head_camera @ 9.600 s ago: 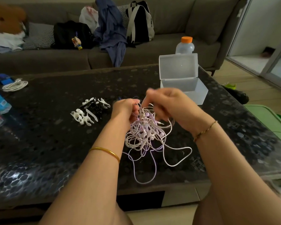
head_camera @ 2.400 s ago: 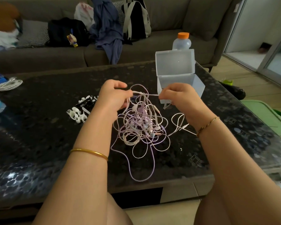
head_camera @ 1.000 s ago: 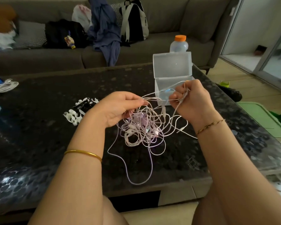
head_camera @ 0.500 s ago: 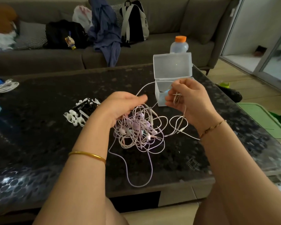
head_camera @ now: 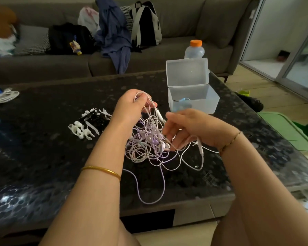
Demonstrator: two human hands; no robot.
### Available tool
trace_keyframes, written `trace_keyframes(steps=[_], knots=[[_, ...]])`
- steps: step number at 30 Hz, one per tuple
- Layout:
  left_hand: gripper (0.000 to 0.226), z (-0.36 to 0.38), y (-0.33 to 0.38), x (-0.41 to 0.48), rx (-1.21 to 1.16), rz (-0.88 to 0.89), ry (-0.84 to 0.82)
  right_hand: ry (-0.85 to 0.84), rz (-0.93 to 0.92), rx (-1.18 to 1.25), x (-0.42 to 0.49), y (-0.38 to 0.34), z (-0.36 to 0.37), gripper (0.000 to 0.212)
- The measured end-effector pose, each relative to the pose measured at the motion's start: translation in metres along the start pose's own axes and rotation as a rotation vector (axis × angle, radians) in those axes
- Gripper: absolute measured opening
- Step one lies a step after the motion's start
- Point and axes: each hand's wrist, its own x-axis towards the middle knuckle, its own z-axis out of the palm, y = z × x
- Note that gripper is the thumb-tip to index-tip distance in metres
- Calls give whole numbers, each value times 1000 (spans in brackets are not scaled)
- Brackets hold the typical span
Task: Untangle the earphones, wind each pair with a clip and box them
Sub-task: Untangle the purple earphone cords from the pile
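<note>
The earphones (head_camera: 148,146), a lilac-and-white tangle resting on the table (head_camera: 43,157) between the clips (head_camera: 84,129) and the open box (head_camera: 204,103), are held up by loops gripped in the left hand (head_camera: 132,107), and the strand seemingly pinched by the right hand (head_camera: 190,128) is best eased through slack, not tugged.

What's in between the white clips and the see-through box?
In the head view, the left hand sits between the clips and the box, holding up cords of the tangled earphones.
</note>
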Motion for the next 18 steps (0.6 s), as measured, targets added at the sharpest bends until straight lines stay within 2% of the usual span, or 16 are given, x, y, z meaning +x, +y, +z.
trace_keyframes(steps=[7,11,13,18], knots=[[22,0,3,1,-77,-52,-5,347,-77,-114,12,-1,4,18],[22,-3,3,0,-101,-46,-33,394,-118,-51,14,-2,4,18],[22,-3,4,-2,-116,-36,-66,446,-173,-97,15,-1,5,11],[25,-4,5,-6,-137,13,-133,492,-327,-183,20,-2,11,9]])
